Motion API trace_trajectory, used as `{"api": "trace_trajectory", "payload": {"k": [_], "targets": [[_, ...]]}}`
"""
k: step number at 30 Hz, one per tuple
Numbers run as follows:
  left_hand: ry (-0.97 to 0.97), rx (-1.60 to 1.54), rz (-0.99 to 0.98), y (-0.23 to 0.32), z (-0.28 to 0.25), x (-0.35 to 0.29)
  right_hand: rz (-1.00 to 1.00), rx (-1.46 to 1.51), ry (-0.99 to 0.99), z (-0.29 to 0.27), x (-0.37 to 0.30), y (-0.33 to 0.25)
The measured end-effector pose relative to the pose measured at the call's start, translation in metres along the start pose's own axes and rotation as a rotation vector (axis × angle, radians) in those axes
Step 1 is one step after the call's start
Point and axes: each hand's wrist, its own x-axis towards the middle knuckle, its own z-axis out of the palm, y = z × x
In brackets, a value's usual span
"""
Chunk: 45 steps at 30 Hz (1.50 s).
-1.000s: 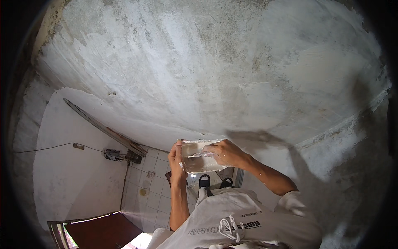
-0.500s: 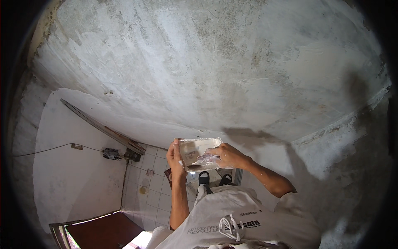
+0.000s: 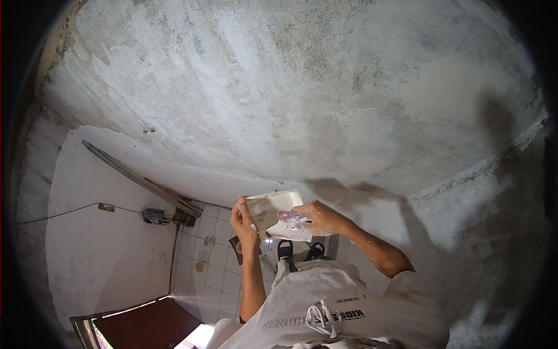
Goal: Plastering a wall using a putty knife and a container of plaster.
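Observation:
My left hand (image 3: 246,225) is closed around the left end of a shallow rectangular tray (image 3: 268,196), held out in front of my body. Off-white paste coats the inside of the tray. In my right hand (image 3: 326,220) is a putty knife with a reddish handle (image 3: 286,216). Its wide blade (image 3: 290,231), smeared with white paste, lies over the tray's near right corner and hides part of it. White smears mark my right fingers and forearm.
A large wall (image 3: 279,104) with patchy grey and white plaster rises in front. Long strips (image 3: 139,177) lean at the left, near a cable and dark box (image 3: 185,218). Below are floor tiles (image 3: 218,256), my sandals (image 3: 285,250) and a brown panel (image 3: 148,323).
The putty knife has turned and come up from inside the tray, so its white-coated blade shows at the near edge. The tray has tilted slightly.

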Motion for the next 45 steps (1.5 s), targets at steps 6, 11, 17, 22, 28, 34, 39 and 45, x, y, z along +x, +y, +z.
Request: {"api": "trace_trajectory", "payload": {"k": [6, 11, 17, 22, 28, 34, 39, 45], "targets": [[0.125, -0.198, 0.076, 0.000, -0.023, 0.025, 0.091, 0.258, 0.328, -0.007, -0.016, 0.016], [0.112, -0.305, -0.031, -0.008, -0.038, 0.030, 0.035, 0.427, 0.859, -0.038, -0.041, 0.006], [0.030, -0.379, -0.151, -0.016, -0.026, 0.024, -0.210, 0.111, 1.790, -0.071, -0.035, -0.040], [-0.060, -0.369, -0.161, -0.007, -0.018, 0.026, -0.325, -0.511, 1.827, -0.095, 0.020, -0.039], [-0.098, -0.346, -0.189, -0.010, -0.021, 0.042, -0.148, -0.643, 1.629, -0.073, 0.097, -0.013], [-0.092, -0.351, -0.174, -0.006, -0.033, 0.041, -0.337, -0.093, 1.457, -0.019, 0.099, -0.013], [-0.075, -0.350, -0.162, -0.009, -0.058, 0.044, 0.051, 0.005, 1.950, -0.067, 0.024, -0.017], [-0.065, -0.336, -0.157, -0.027, -0.070, 0.049, -0.117, -0.502, 1.840, -0.085, 0.061, -0.012]]}}
